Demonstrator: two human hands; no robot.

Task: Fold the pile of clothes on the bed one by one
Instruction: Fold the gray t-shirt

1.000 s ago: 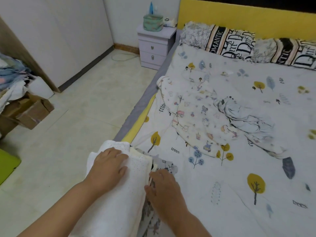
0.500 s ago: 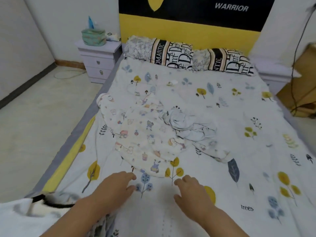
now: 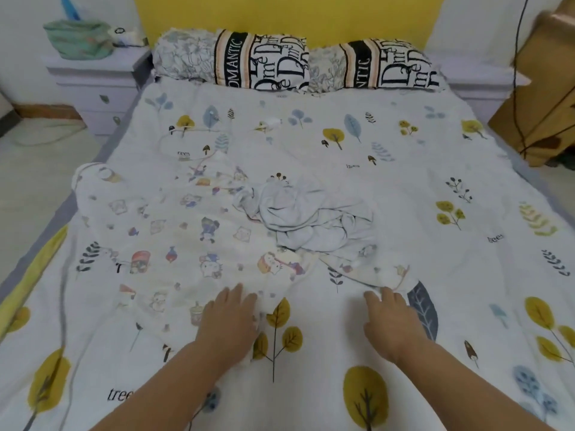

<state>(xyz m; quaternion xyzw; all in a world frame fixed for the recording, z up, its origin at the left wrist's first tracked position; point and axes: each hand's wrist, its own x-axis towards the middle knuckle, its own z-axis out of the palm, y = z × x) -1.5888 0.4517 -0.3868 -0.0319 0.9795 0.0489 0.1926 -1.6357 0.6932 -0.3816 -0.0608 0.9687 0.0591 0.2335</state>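
A white cartoon-print cloth lies spread and rumpled on the bed, which has a tree-print sheet. A crumpled pale blue-grey garment sits on the cloth's right part. My left hand lies on the near edge of the cartoon-print cloth, fingers stretched forward. My right hand reaches to the cloth's near right corner, its fingertips touching the edge; whether it pinches the fabric is unclear.
Two black-and-white lettered pillows lean against the yellow headboard. A lilac nightstand with a green bag stands at the bed's left. A cardboard box and a hanging cable are at the right.
The view swung from the folded white stack at the bed's left edge to the bed's middle. Both hands left that stack and moved forward onto the near edge of the cartoon-print cloth.
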